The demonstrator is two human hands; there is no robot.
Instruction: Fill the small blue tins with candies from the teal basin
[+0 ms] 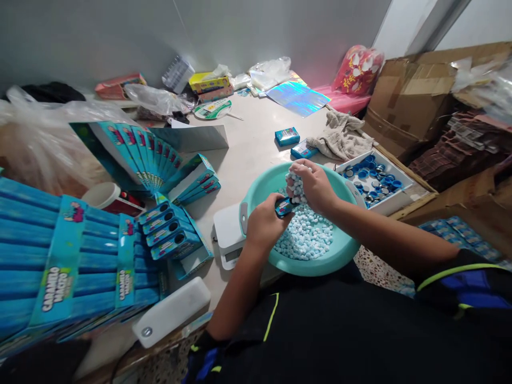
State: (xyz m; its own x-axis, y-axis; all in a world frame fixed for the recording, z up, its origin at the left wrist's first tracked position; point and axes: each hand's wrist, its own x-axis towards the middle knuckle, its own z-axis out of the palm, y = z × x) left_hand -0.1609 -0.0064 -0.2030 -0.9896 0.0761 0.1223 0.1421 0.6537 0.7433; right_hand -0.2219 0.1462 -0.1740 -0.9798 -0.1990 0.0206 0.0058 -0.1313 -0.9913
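In the head view my left hand (262, 224) is closed around a small blue candy box (284, 207), held tilted over the bowl. My right hand (316, 184) is curled around a handful of small pale candies (296, 186), right at the box's dark end. Whether candies are passing into the box is hard to make out. Below both hands, a heap of the same white and light-blue candies (306, 234) lies in a turquoise plastic bowl (344, 250) with grey handles.
A white scale (228, 229) stands left of the bowl. Blue printed cartons (64, 256) and small boxes (172, 234) crowd the left. Two blue packets (287, 136), a grey cloth (344, 136) and a tray of blue caps (376, 178) lie beyond and to the right.
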